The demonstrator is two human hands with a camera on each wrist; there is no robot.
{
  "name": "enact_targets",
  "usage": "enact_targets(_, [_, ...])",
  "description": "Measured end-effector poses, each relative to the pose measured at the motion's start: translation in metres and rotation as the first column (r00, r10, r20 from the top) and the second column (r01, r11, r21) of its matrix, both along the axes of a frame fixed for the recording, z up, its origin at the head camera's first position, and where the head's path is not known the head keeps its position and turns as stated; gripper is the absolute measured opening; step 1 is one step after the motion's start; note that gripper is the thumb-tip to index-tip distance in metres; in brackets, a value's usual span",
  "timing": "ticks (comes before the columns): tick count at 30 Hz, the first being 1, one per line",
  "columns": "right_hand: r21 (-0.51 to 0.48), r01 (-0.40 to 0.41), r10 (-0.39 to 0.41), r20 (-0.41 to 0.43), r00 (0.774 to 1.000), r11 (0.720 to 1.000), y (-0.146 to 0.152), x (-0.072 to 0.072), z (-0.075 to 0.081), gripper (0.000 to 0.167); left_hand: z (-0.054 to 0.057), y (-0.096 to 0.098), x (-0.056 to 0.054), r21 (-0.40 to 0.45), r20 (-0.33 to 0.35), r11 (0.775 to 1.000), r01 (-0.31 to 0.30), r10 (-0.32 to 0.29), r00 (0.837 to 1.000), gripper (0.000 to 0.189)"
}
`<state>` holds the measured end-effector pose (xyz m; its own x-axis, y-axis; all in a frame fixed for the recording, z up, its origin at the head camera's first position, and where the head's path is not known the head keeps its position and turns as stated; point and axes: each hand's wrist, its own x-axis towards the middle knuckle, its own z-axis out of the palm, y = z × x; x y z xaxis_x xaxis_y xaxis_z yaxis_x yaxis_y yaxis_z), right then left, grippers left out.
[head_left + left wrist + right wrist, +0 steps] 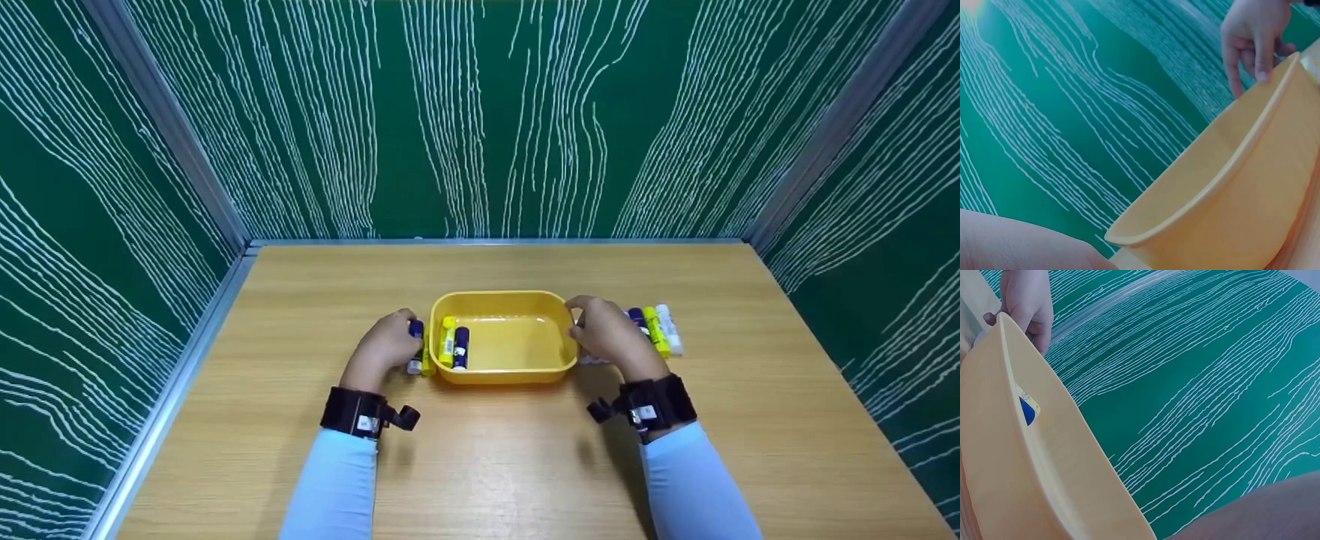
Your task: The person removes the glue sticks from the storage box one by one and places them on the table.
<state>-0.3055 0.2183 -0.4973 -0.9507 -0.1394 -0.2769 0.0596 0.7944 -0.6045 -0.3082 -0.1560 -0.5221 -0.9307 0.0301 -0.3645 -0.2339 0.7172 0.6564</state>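
Observation:
In the head view a yellow plastic tray stands on the table, with a yellow glue stick and a dark blue glue stick inside at its left end. Left of the tray, my left hand pinches a dark blue glue stick, partly hidden by the fingers. Another yellow glue stick lies between that one and the tray. At the right rim, my right hand has its thumb and forefinger extended over the edge, seemingly touching it. No glue stick shows between them.
Several glue sticks lie right of the tray, among them a yellow one and a white one; the right hand covers part of the row. Green walls with white lines enclose the wooden table at the back and both sides.

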Motion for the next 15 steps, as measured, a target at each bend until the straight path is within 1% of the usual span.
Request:
enact_targets(5, [0.002,-0.017,0.017,-0.029,0.999,1.0,-0.0005,0.0005,-0.001,0.057,-0.0003,-0.001,-0.0006,-0.013,-0.016,1.0,0.024,-0.024,1.0,0.058])
enact_targets(7, [0.003,-0.016,0.016,-0.03,0.999,1.0,-0.0007,0.0003,-0.0012,0.057,-0.0003,-0.0009,-0.0008,-0.008,-0.012,1.0,0.024,-0.024,1.0,0.057])
enact_targets(11, [0.004,-0.001,0.001,-0.003,1.0,1.0,-0.0013,0.0,-0.0004,0.058,-0.0002,-0.0004,-0.0014,0.002,0.004,1.0,0.008,-0.008,1.0,0.057])
enact_targets(15, [0.001,0.002,-0.002,0.015,1.0,1.0,-0.0008,-0.0003,0.0008,0.058,-0.0007,0.001,-0.0033,-0.022,-0.007,1.0,0.005,-0.005,1.0,0.061])
